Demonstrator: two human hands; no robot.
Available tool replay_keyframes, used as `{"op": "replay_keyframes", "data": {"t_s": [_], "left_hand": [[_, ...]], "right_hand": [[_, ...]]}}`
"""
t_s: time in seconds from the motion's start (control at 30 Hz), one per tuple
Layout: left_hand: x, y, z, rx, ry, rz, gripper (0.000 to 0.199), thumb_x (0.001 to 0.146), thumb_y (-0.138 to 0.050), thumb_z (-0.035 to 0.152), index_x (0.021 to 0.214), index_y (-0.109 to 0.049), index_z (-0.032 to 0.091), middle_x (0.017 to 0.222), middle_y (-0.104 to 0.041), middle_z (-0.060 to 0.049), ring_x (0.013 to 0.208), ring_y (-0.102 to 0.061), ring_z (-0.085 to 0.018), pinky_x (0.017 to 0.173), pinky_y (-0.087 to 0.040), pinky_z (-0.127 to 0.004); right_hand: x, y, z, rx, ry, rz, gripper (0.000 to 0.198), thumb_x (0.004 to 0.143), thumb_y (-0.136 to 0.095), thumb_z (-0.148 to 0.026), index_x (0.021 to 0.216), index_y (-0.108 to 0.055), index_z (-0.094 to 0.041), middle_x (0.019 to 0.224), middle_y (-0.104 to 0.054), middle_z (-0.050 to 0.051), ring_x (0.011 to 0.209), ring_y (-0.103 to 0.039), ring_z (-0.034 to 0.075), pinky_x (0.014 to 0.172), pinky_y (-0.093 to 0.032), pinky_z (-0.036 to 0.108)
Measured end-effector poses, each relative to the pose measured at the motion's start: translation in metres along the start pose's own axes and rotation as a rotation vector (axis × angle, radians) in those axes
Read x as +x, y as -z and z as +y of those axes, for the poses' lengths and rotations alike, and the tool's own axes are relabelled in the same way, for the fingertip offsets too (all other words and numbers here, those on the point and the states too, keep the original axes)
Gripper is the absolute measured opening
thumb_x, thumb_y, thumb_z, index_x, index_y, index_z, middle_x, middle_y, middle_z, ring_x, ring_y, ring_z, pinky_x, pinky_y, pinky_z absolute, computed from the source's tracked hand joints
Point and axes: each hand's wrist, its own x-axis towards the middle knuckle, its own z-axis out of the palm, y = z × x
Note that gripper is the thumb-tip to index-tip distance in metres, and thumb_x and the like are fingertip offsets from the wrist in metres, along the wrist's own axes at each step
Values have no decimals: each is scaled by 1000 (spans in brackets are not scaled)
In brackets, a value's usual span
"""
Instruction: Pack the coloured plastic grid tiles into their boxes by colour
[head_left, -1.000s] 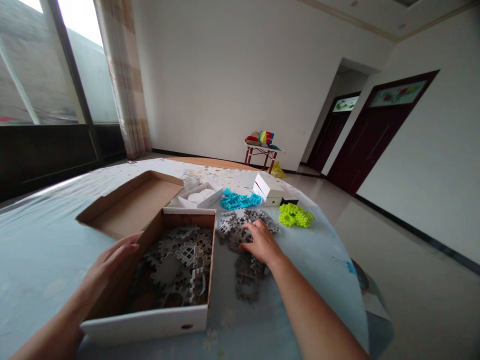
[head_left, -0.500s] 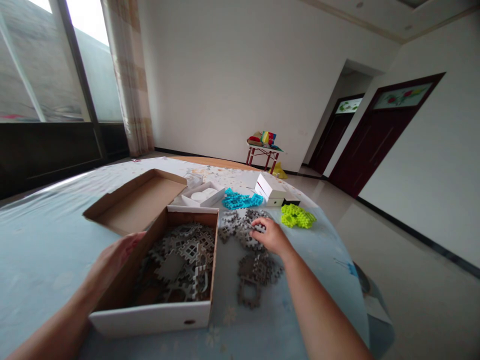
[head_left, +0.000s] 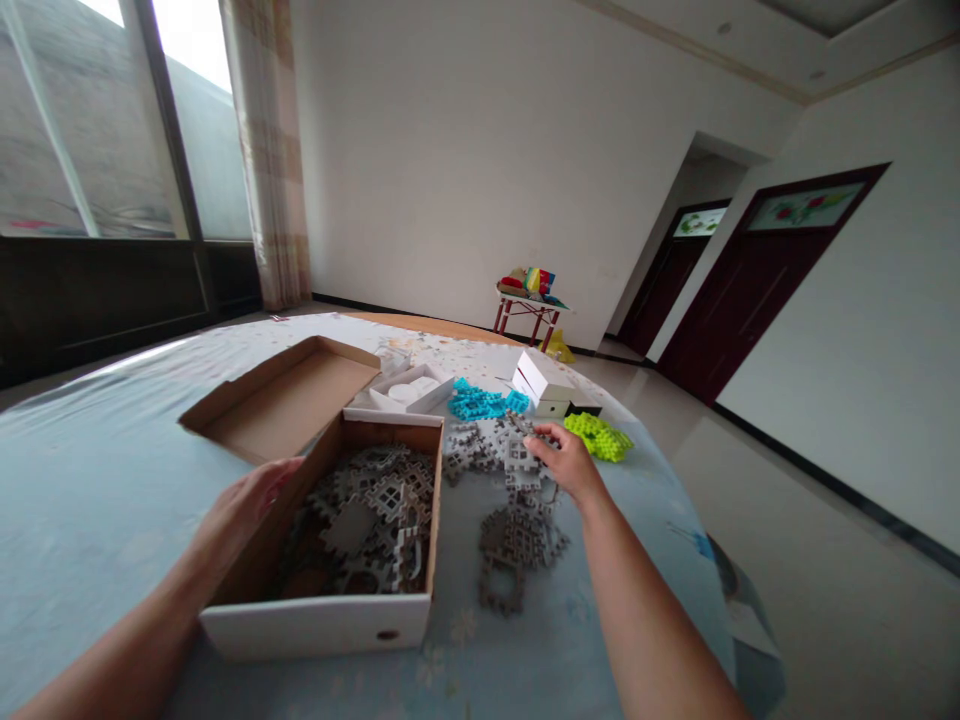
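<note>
Saw brown lid (head_left: 289, 395) at left, already off, lying inside-up on cloth-covered counter (head_left: 82, 500). Found left hand (head_left: 259, 495) at outer left wall of white box (head_left: 315, 625), fingers bent; partly hidden, so could not tell how tightly closed. Counted many grey pieces (head_left: 349, 525) inside, jumbled, below rim, with brown floor patches showing. Noted 2 more grey lots right of box, on counter: far heap (head_left: 469, 448) and near cluster (head_left: 529, 538). Spotted windowed plate (head_left: 519, 451), light grey, over far heap, seemingly pinched at right edge by right hand (head_left: 568, 460), fingers nearly together. Judged as part-way: box well stocked, 2 lots outside, windowed plate not inside.

Around, left to right: saw white tray (head_left: 436, 397) behind box, then blue pieces (head_left: 472, 402), white carton (head_left: 551, 385) behind far heap, green pieces (head_left: 604, 440) just beyond right hand. Noted right wall of box standing between inside and outside pieces. Judged space around right hand as crowded.
</note>
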Motion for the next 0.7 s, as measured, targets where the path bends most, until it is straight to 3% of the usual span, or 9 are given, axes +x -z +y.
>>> {"op": "replay_keyframes", "data": {"t_s": [0.2, 0.37, 0.53, 0.7], "left_hand": [[-1, 0, -1, -74, 31, -43, 51, 52, -58, 64, 71, -67, 19, 87, -74, -7, 83, -64, -24, 64, -48, -25], [-3, 0, 0, -104, 28, -59, 55, 49, -58, 67, 73, -67, 18, 90, -73, -10, 88, -63, -26, 65, -47, -26], [-3, 0, 1, -101, 34, -77, 58, 52, -56, 68, 79, -67, 18, 95, -72, -9, 92, -62, -26, 66, -47, -26], [-6, -1, 2, -82, 32, -92, 59, 54, -54, 68, 81, -67, 17, 97, -72, -10, 95, -61, -27, 67, -48, -26]], "right_hand": [[0, 0, -2, 179, -39, 39, 34, 63, -65, -45, 81, -65, -15, 74, -62, 2, 71, -54, 17, 68, -43, 29], [-4, -3, -32, 423, -34, 74, 34, 64, -67, -43, 83, -63, -16, 70, -61, -1, 64, -53, 13, 64, -43, 26], [-16, -26, -87, 409, 83, -69, 32, 67, -68, -42, 88, -64, -19, 73, -62, -2, 65, -54, 11, 65, -44, 25], [-26, -55, -121, 395, 192, -352, 42, 67, -69, -41, 103, -62, -22, 89, -64, 2, 81, -59, 15, 76, -48, 31]]}}
